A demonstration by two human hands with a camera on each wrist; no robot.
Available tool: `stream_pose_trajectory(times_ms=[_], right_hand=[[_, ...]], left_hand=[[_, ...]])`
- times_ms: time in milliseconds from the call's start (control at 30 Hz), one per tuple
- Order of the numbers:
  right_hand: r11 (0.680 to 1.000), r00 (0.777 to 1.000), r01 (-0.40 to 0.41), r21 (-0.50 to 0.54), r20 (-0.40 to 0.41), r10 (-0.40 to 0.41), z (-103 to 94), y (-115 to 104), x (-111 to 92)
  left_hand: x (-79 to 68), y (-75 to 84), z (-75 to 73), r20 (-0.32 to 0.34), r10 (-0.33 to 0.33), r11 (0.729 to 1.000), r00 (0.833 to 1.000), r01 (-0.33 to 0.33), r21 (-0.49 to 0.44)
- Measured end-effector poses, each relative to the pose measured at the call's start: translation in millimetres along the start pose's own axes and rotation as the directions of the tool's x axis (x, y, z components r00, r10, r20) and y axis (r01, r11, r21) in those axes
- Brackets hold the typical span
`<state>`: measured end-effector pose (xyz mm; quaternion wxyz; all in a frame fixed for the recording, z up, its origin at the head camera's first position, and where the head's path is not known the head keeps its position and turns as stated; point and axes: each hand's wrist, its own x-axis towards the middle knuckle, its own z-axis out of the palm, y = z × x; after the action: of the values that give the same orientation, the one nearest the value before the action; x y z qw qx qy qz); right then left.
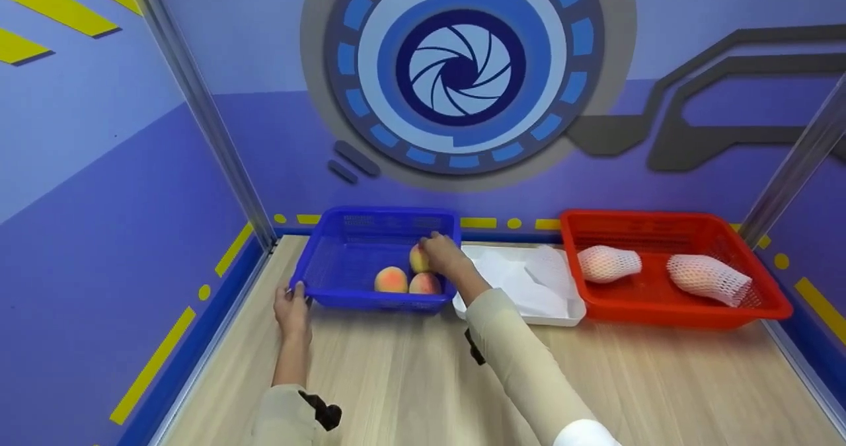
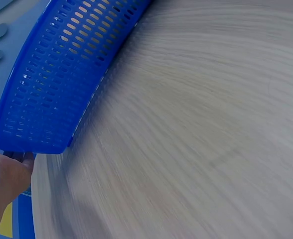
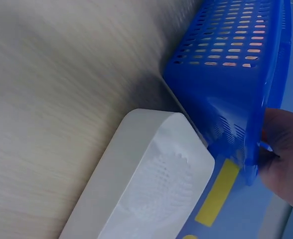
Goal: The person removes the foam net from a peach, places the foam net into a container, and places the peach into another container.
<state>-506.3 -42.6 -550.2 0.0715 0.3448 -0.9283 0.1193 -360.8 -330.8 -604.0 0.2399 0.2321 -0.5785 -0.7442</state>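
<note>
My left hand [image 1: 293, 310] grips the front left corner of a blue plastic basket [image 1: 350, 297]; in the left wrist view its fingers [image 2: 22, 160] curl under the rim. My right hand [image 1: 444, 254] reaches over the basket's right rim, fingers curled at a yellow-red peach [image 1: 417, 260], whose right side they cover. In the right wrist view the basket wall hides the right fingertips. Two more peaches, a rosy one [image 1: 391, 279] and a redder one [image 1: 424, 284], lie in the basket's front right part.
Right of the basket stands a white tray [image 1: 555, 321] with white foam netting [image 1: 552, 271] in it. Farther right, a red basket [image 1: 648, 314] holds two fruits in foam nets, one at left [image 1: 607, 264], one at right [image 1: 707, 279]. Printed walls enclose the wooden table [image 1: 410, 380].
</note>
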Motion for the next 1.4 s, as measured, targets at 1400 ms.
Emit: stream_pose_trajectory(times_ms=[1400], right_hand=[[0.966,0.936,-0.008,0.257,-0.339,0.098,-73.4,71,-235]], left_hand=[[-25.9,30.7,33.0,0.036,0.369,0.811,0.929,-0.341,0.475]])
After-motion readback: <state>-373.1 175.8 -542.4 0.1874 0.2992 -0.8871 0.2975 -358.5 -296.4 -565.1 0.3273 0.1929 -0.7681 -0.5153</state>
